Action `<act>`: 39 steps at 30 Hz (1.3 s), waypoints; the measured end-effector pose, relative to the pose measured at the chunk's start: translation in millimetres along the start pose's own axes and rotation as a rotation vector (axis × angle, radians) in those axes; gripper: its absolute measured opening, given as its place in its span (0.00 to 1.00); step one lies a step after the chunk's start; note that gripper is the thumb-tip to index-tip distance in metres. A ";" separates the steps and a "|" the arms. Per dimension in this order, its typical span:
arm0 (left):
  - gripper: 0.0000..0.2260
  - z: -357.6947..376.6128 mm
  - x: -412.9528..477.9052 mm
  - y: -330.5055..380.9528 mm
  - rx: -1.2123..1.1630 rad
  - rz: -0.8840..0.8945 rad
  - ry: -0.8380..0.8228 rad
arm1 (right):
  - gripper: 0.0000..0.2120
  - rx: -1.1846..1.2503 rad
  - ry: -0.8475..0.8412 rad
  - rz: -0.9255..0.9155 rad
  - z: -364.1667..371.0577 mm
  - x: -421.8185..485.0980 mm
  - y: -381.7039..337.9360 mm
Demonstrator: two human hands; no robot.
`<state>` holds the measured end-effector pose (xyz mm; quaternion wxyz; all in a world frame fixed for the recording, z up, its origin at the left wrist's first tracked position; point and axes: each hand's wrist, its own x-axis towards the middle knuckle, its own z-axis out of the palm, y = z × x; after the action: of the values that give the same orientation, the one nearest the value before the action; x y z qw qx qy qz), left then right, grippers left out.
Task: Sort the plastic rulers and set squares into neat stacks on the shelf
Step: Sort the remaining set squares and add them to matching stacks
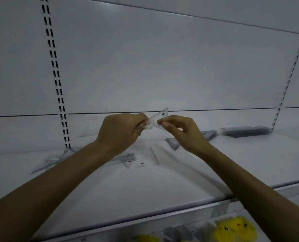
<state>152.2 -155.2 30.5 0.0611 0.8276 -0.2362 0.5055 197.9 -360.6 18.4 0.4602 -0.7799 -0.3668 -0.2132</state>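
Observation:
Both hands hold one clear plastic set square [160, 115] up in the air above the white shelf [250, 163]. My left hand [120, 131] pinches its lower left end. My right hand [178, 131] pinches its right side near the small hole. Loose clear pieces lie flat on the shelf below: a set square [127, 160] under my left wrist, a straight ruler [154, 155], a set square [173, 143] beneath my right hand, and long clear pieces [47, 164] at the left. A dark stack of rulers [244, 131] sits at the back right, with a smaller stack of set squares [209, 134] beside it.
The white back panel has a slotted upright [57, 81] on the left and another [290, 74] on the right. The shelf's front edge [145, 218] runs across below my forearms. Yellow plush toys [234, 227] hang on the level underneath at the bottom right.

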 end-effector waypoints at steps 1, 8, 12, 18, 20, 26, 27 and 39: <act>0.16 7.0 9.1 8.0 0.041 0.018 -0.020 | 0.09 -0.095 0.025 -0.070 -13.5 2.6 8.4; 0.32 94.4 34.0 65.8 0.201 -0.003 -0.250 | 0.06 -0.692 0.161 -0.190 -113.1 1.0 90.4; 0.28 129.6 47.8 83.7 0.221 0.034 -0.319 | 0.05 -0.963 0.022 -0.193 -141.4 4.0 135.8; 0.18 154.6 40.3 88.5 0.317 0.226 -0.272 | 0.14 -1.032 -0.110 -0.214 -142.4 -0.1 179.1; 0.18 153.3 35.5 81.2 0.329 0.216 -0.286 | 0.15 -1.029 -0.145 -0.191 -137.8 0.0 181.5; 0.19 155.2 36.0 73.0 0.396 0.141 -0.276 | 0.17 -1.075 -0.331 -0.079 -134.3 -3.5 185.0; 0.17 156.1 36.9 73.9 0.409 0.149 -0.279 | 0.18 -1.049 -0.305 -0.084 -133.8 -4.5 184.5; 0.14 143.3 36.2 91.5 0.396 -0.033 -0.258 | 0.05 -0.811 0.030 -0.718 -97.8 -5.7 129.7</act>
<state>240.2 -296.5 -19.7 -0.1248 0.8850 -0.1248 0.4308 294.4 -488.1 -10.8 0.0254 -0.7176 -0.4918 -0.4924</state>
